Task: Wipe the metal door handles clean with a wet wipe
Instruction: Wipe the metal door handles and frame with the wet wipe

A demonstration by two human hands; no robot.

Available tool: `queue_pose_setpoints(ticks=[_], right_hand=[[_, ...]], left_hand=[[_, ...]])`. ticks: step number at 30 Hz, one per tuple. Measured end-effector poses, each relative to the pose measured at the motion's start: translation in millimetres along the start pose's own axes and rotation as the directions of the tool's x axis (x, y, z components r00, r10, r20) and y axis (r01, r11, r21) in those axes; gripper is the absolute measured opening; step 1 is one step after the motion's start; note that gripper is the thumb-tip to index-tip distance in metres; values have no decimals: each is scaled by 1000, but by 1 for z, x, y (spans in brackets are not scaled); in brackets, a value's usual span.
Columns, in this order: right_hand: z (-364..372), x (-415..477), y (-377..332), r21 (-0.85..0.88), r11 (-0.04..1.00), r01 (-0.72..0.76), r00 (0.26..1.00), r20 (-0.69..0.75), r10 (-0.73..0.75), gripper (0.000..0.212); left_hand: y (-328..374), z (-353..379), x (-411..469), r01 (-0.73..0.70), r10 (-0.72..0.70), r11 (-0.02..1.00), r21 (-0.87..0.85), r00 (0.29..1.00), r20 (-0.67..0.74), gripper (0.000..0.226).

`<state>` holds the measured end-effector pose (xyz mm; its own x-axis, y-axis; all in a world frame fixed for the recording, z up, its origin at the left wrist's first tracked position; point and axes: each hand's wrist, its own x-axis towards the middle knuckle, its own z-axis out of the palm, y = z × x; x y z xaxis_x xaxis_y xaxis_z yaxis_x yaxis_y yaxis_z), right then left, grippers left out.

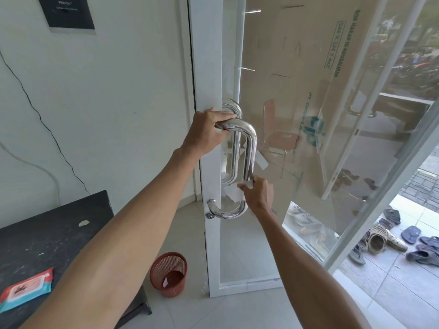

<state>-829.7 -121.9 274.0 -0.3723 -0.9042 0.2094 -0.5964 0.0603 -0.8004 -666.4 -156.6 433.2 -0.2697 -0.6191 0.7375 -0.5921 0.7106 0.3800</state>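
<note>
The metal door handle (251,148) is mounted on the white door frame (209,67) just right of the picture's centre, with a second handle (237,110) seen through the glass behind it. The left hand (205,131) is clenched round the handle's top arm at its 12 o'clock end, so the door is steadied. The right hand (259,193) is placed towards the 6 o'clock end, and the wet wipe (234,193) is pinched in its fingers against the upright bar, with loose cloth hanging to 9 o'clock of the hand.

The step in hand is judged to be the wiping of the upright bar. It is best done with the wipe wrapped fully round the tube, so that the back face is reached as well as the front. Long strokes along the bar are to be preferred, and the lower bend and its mounting should be included. The part covered by the left hand should be wiped once that grip is shifted.

A pack of wipes (26,289) lies on the black table (47,233) at 8 o'clock, and a red basket (169,274) stands at 6 o'clock.
</note>
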Motion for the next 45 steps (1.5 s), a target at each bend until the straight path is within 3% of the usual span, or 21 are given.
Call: queue_pose_setpoints(ticks=[5,8,15,20,22,26,29,39,42,45], right_hand=[[-19,26,-55,85,977,194,946,-282,-164,27],[-13,33,-60,91,969,230,924,-333,-188,31],[52,2,23,110,993,35,978,-211,-11,28],[57,-7,46,9,1000,-14,996,-90,15,23],[50,1,36,41,999,2,995,-104,2,21],[28,23,-8,169,977,132,952,-295,-78,23],[24,28,-16,166,966,199,926,-354,-130,28],[86,-19,75,137,986,-97,987,-116,113,38],[72,-11,61,145,985,-91,991,-84,104,19],[59,3,38,243,970,-4,987,-155,43,17]], left_hand=[[-12,11,0,-26,26,1000,3,998,-59,39],[-21,20,0,-34,37,999,27,992,-121,38],[-34,30,-1,-53,57,998,24,982,-180,38],[-35,34,0,-76,76,997,8,976,-204,39],[-36,35,2,-81,80,997,5,973,-216,38],[-40,39,1,-98,98,995,12,968,-233,38],[-43,41,0,-112,112,994,13,961,-251,37],[-42,43,2,-135,131,991,5,950,-282,36],[-41,42,4,-126,118,992,-11,951,-285,37],[-44,42,3,-122,116,992,-7,953,-281,37]])
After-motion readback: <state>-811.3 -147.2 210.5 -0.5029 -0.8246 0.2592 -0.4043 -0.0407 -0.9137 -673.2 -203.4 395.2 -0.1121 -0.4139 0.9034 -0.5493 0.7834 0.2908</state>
